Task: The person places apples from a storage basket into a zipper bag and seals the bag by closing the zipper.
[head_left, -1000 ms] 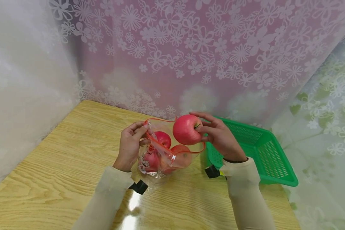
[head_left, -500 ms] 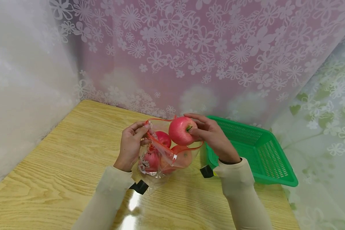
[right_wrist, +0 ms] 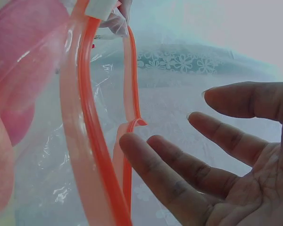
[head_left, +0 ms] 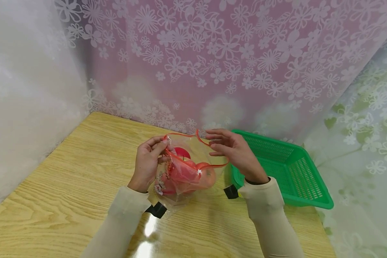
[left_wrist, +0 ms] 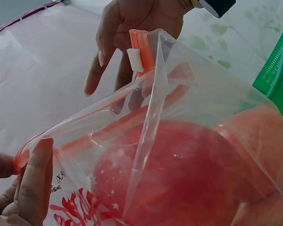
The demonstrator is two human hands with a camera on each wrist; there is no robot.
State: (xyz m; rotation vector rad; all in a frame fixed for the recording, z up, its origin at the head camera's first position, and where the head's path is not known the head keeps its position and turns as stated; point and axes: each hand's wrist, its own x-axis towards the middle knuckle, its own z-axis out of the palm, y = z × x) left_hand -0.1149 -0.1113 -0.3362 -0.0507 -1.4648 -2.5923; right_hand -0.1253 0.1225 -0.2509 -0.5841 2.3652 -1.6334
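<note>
A clear plastic zip bag (head_left: 177, 199) with an orange slider edge stands on the table, its mouth spread wide. Several red apples (left_wrist: 179, 174) are inside it. My left hand (head_left: 146, 161) pinches the bag's rim at the left side of the mouth; in the left wrist view its fingers (left_wrist: 35, 183) grip the orange edge. My right hand (head_left: 238, 154) is at the right of the mouth, fingers extended and holding nothing. In the right wrist view those fingers (right_wrist: 179, 169) are spread beside the orange zip strip (right_wrist: 92, 113). A white slider (left_wrist: 135, 60) sits on the strip.
A green plastic basket (head_left: 293, 172) stands at the right end of the wooden table (head_left: 71, 179), behind the right forearm. Flowered curtains (head_left: 213, 64) hang behind and at both sides.
The apple that my right hand held over the bag has moved left and dropped inside among the others. The right hand has let go; the left keeps its pinch on the rim.
</note>
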